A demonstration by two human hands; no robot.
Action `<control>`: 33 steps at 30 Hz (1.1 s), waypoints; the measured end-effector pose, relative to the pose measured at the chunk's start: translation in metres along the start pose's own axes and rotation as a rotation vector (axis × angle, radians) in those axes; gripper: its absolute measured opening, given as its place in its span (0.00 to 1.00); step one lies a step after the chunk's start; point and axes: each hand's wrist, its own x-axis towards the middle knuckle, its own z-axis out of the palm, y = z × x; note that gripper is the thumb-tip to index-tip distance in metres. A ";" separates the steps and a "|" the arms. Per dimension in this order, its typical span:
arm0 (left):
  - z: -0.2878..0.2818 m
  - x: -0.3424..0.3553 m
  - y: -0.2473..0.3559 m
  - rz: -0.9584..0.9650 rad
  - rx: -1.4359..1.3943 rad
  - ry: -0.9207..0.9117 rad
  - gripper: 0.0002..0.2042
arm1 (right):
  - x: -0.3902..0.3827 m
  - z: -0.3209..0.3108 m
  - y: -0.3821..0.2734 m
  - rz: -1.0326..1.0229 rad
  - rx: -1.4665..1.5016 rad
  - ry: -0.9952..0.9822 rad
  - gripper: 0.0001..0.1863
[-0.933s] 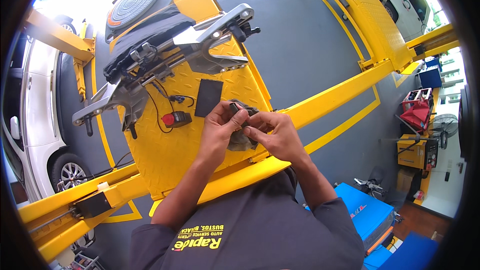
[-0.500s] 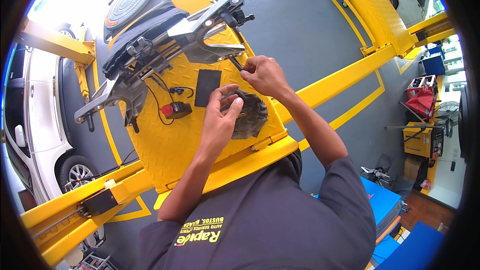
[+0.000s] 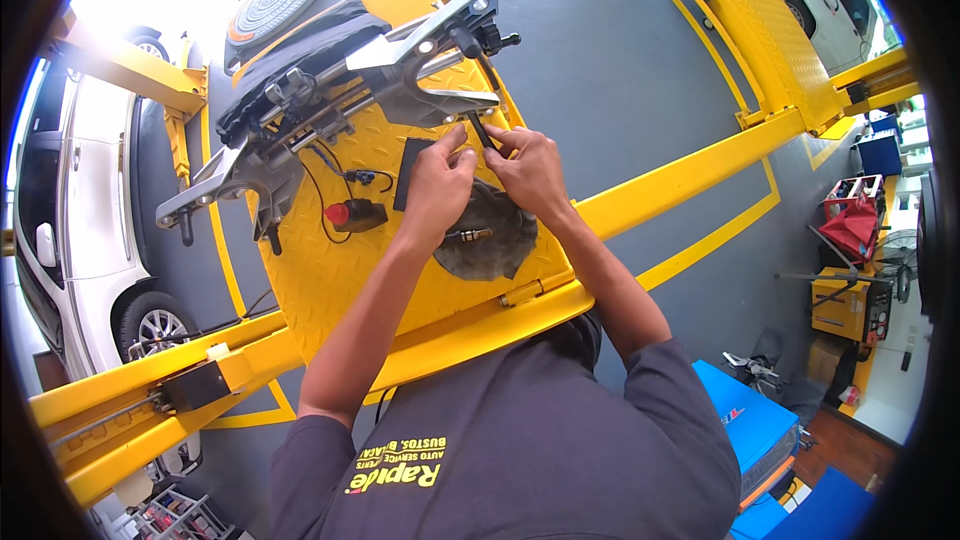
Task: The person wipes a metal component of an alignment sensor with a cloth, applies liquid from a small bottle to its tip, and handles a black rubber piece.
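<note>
Surface: yellow chequer-plate metal lift platform (image 3: 340, 280), crossed at the near edge by a yellow steel beam (image 3: 690, 175) running left to right.
Room: grey painted workshop floor (image 3: 610, 70) with yellow lines; white car (image 3: 75, 200) at far left; second yellow ramp (image 3: 775, 40) at far right.
Left hand (image 3: 440, 190): fingers curled, tips pinched together at the near end of the short black rod-shaped tool (image 3: 481, 130); appears to grip it.
Right hand (image 3: 528, 168): fingers bent, thumb and forefinger closed on the same black tool from the right side, touching the left hand's fingertips.
Black tool, position: centre of the platform, just near of the grey cast-metal clamp assembly (image 3: 380, 75), its far end reaching up against that assembly.
Beneath the hands: dark grey crumpled cloth (image 3: 495, 240) lying on the platform, with a small metal fitting (image 3: 468, 235) on it.
Other items: flat black rectangular pad (image 3: 408, 172) left of the hands; red-and-black plug on a black cable (image 3: 350, 214) further left.
Containers: blue boxes (image 3: 750, 430) at near right, contents not visible; red tool trolley (image 3: 850, 225) at right, contents unclear.
Hard to make out: the tool's tip is hidden between fingers and assembly.
</note>
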 end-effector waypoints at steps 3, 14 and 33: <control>0.004 0.009 0.008 -0.095 -0.036 -0.071 0.27 | -0.003 0.000 -0.002 -0.031 -0.041 0.013 0.21; 0.013 0.020 -0.007 -0.141 -0.213 -0.041 0.24 | -0.004 0.006 -0.008 -0.254 -0.345 0.070 0.21; 0.025 0.023 -0.021 0.206 0.223 0.156 0.20 | 0.007 0.015 0.007 -0.106 0.243 0.092 0.17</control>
